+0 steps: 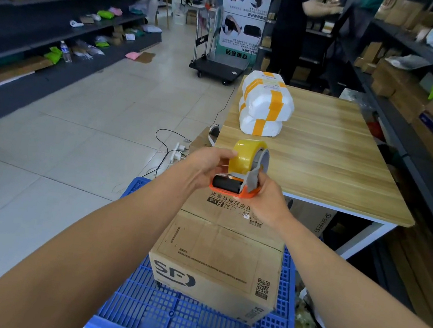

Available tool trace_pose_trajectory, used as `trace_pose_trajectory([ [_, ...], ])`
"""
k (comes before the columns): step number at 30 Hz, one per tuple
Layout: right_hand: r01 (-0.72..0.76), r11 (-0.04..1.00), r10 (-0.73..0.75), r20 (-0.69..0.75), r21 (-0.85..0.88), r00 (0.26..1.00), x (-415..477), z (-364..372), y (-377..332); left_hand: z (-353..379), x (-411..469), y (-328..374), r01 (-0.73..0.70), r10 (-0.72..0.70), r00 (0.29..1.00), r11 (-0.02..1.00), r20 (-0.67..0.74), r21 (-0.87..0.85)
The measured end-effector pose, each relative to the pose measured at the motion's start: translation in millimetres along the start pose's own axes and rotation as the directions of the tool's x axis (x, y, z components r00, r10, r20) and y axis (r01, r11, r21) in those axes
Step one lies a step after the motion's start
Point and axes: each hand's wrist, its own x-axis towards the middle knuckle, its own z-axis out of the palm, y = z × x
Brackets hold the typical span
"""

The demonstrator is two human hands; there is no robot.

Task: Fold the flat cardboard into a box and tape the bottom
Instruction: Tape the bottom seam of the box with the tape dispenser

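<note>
On a blue crate (185, 325) at the person's feet lay the cardboard box (218, 259), already raised from flat into a box shape. Its upper face showed flaps folded in and meeting along a seam. No tape was visible on that seam, so the folding looked done and the taping not yet begun.

Above the box's far end, both hands held a tape dispenser (245, 171) with a yellow roll. The right hand (267, 199) gripped the orange and grey frame from below. The left hand (206, 166) curled against the side of the roll, fingertips at the tape. Whether a free end had been lifted could not be told. Judged next: pull out a length, lay it across the seam and press it down.

Just beyond the dispenser stood the wooden bench (327, 163), with white parcels (263, 103) banded in orange tape stacked on it. Farther off were a black trolley (215, 68), another person (289, 28) and shelves (49, 18) of packages on both sides.
</note>
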Motion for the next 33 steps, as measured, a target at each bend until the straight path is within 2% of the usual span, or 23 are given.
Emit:
trace_pose_trajectory([
  [4, -0.004, 0.999, 0.005, 0.025, -0.039, 1.000, -2, 2, 7, -4, 1, -9, -0.040, 0.040, 0.999, 0.998, -0.006, 0.053],
  [7, -0.013, 0.995, 0.014, 0.015, -0.099, 1.000, -6, 1, 9, -6, 0, -15, -0.189, 0.223, 0.962, 0.959, -0.156, 0.209],
  [10, -0.026, 0.991, 0.029, 0.018, -0.132, 0.999, -6, -2, 9, -6, -6, -21, -0.289, 0.395, 0.901, 0.856, -0.181, 0.428],
  [14, -0.034, 0.984, 0.041, 0.038, -0.174, 0.998, -7, -3, 10, -7, -8, -27, -0.262, 0.533, 0.839, 0.568, -0.107, 0.780],
  [18, -0.044, 0.975, 0.064, 0.083, -0.218, 0.995, -10, -3, 11, -9, -11, -25, -0.173, 0.569, 0.822, 0.246, 0.002, 0.954],
  [20, -0.045, 0.967, 0.074, 0.107, -0.251, 0.992, -11, -4, 12, -10, -12, -27, -0.159, 0.573, 0.818, 0.148, 0.046, 0.976],
  [22, -0.047, 0.958, 0.088, 0.132, -0.284, 0.987, -12, -5, 11, -12, -13, -29, -0.186, 0.555, 0.828, 0.146, 0.075, 0.972],
  [23, -0.053, 0.952, 0.100, 0.143, -0.302, 0.985, -12, -5, 10, -13, -15, -29, -0.217, 0.534, 0.841, 0.182, 0.089, 0.959],
  [26, -0.077, 0.945, 0.134, 0.160, -0.319, 0.978, -13, -4, 10, -15, -18, -29, -0.311, 0.462, 0.880, 0.385, 0.110, 0.869],
  [28, -0.097, 0.947, 0.153, 0.163, -0.307, 0.975, -14, -3, 10, -15, -21, -29, -0.298, 0.395, 0.915, 0.532, 0.079, 0.793],
  [30, -0.110, 0.944, 0.168, 0.167, -0.311, 0.971, -14, -3, 12, -17, -20, -30, -0.270, 0.332, 0.941, 0.632, 0.062, 0.726],
  [33, -0.116, 0.939, 0.184, 0.188, -0.325, 0.965, -14, -3, 15, -19, -18, -30, -0.226, 0.278, 0.959, 0.648, 0.051, 0.727],
])
